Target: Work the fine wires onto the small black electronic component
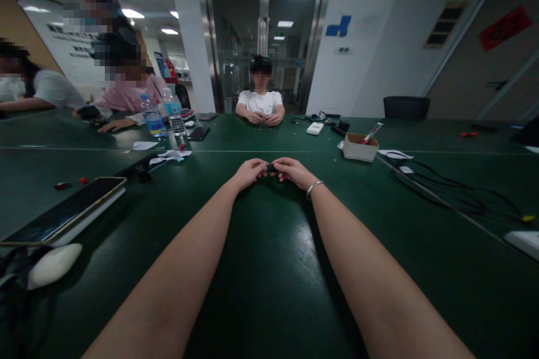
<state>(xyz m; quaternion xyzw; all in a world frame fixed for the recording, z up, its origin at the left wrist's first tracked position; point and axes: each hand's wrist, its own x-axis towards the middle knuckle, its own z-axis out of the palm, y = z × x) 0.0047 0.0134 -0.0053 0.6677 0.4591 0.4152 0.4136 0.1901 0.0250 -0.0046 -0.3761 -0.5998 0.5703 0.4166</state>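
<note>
Both arms stretch forward over the dark green table [269, 269], and my hands meet near its middle. Between the fingertips is a small black piece [272, 168], mostly covered, so I cannot make out its kind. My left hand [251, 173] pinches it from the left side. From the right, my right hand [293, 171] pinches the same piece, thumb and index finger together. A silver bracelet [314, 189] circles the right wrist.
At left lie a phone [69, 207] on a white box, a white mouse-shaped object [56, 265] and paper scraps [170, 156]. Two water bottles [152, 118] stand beyond. At right are a small cardboard box [360, 148] and black cables [446, 185]. A person [260, 102] sits opposite; others are at left.
</note>
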